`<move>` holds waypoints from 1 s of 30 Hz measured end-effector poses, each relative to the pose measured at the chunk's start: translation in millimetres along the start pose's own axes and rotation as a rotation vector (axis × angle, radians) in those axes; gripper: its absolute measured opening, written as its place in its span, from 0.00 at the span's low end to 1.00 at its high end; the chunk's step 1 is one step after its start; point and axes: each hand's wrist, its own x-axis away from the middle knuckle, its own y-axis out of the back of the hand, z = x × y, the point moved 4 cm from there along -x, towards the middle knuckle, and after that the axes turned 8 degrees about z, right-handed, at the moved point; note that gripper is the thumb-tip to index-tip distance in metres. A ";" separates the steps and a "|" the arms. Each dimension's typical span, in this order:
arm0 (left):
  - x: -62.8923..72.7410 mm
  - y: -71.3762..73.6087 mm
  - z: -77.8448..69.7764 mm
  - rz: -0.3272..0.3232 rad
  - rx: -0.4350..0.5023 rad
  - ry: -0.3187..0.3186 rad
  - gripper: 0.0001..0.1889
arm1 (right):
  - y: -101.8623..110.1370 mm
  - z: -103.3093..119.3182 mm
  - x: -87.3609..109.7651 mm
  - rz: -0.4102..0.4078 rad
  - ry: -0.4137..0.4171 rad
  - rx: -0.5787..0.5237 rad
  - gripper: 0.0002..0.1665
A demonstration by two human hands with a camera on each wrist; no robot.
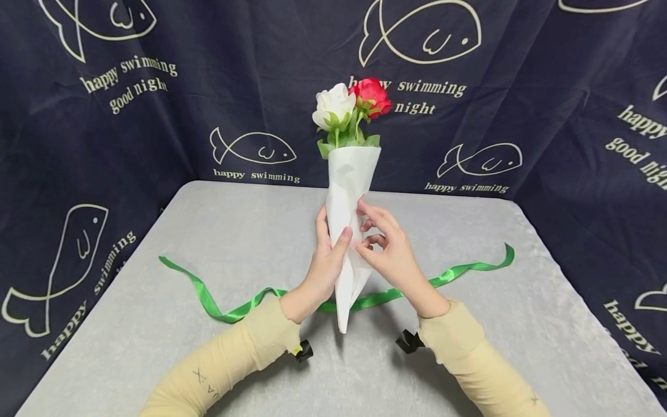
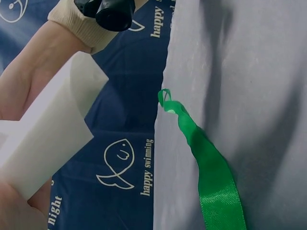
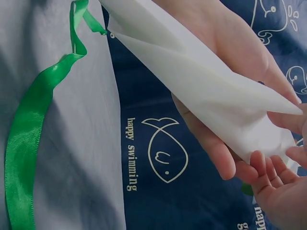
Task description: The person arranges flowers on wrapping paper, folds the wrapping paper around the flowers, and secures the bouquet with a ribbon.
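Note:
A white rose (image 1: 335, 107) and a red rose (image 1: 372, 97) with green leaves stick out of a cone of white wrapping paper (image 1: 353, 168). My left hand (image 1: 324, 267) grips the cone around its middle, thumb across the front. On the cone's right side, my right hand (image 1: 393, 248) pinches the paper's loose edge with bent fingers. The right wrist view shows its fingertips (image 3: 259, 165) at the paper's edge, near the left hand's fingers. Below the held cone, a long green ribbon (image 2: 216, 182) lies across the table. Stems inside the paper are hidden.
The table (image 1: 250, 214) has a grey cloth cover. Dark blue curtains (image 1: 292, 52) with fish drawings and lettering hang behind it and on both sides. Black devices (image 1: 410, 341) are worn at both wrists, below the beige sleeves (image 1: 250, 341).

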 end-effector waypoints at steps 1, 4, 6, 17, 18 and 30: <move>-0.3 0.5 -0.2 -0.004 0.012 0.000 0.35 | -0.2 -3.1 1.0 0.006 0.010 0.012 0.37; -1.2 2.8 -0.1 -0.038 0.028 0.025 0.36 | -2.1 -14.0 5.0 0.020 0.036 0.054 0.33; -1.9 3.9 -0.3 -0.054 0.056 0.043 0.34 | -3.8 -21.3 8.0 0.021 0.045 0.110 0.30; -1.5 0.8 -3.6 0.022 0.239 0.046 0.28 | -11.4 -29.6 22.1 0.020 0.146 0.282 0.27; -0.8 0.5 -3.3 0.026 0.243 0.051 0.29 | -11.5 -30.3 22.7 0.023 0.157 0.289 0.28; 3.6 0.1 0.6 0.091 0.279 0.092 0.27 | 13.8 -46.3 10.8 -0.100 -0.018 -0.063 0.15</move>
